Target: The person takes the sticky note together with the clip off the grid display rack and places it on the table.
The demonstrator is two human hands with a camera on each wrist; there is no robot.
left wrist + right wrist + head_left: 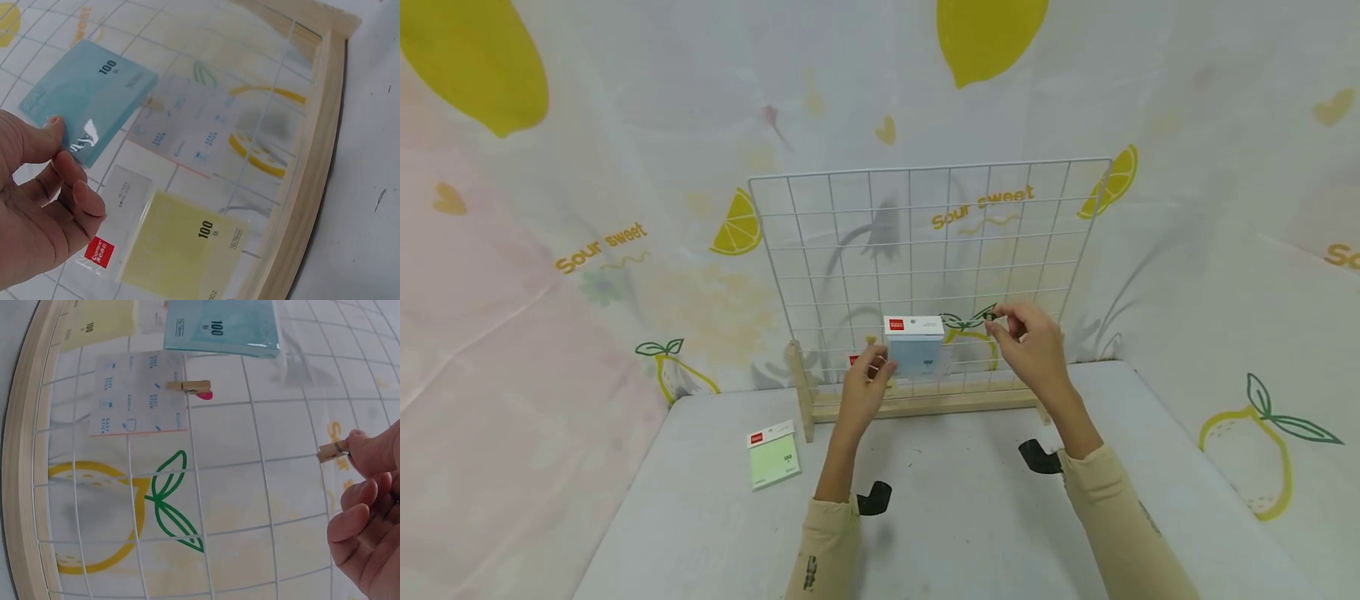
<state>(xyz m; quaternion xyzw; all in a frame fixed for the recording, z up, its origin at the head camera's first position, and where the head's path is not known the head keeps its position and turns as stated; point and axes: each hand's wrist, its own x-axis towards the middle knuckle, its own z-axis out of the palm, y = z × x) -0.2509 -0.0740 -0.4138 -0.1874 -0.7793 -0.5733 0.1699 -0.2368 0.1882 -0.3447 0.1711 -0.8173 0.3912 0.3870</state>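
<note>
My left hand [867,385] pinches a light blue sticky note pack [916,356] by its side edge, thumb in front, holding it before the white wire grid [925,271]. The pack's white header with a red label faces up. To the right, my right hand [1033,346] pinches a small wooden clothespin [334,450] between thumb and fingertips, close to the wires. Behind the blue pack, a yellow sticky note pack [181,244] is at the grid. Beside it is a printed pack with a pink edge [137,403], and a second wooden clothespin [190,386] overlaps its edge.
A green sticky note pack [775,460] lies on the white table [940,517], left of the grid. The grid stands upright in a wooden base [925,406] near the back, before a lemon-print cloth [662,125]. Black wrist mounts [1040,457] stick out by both cuffs.
</note>
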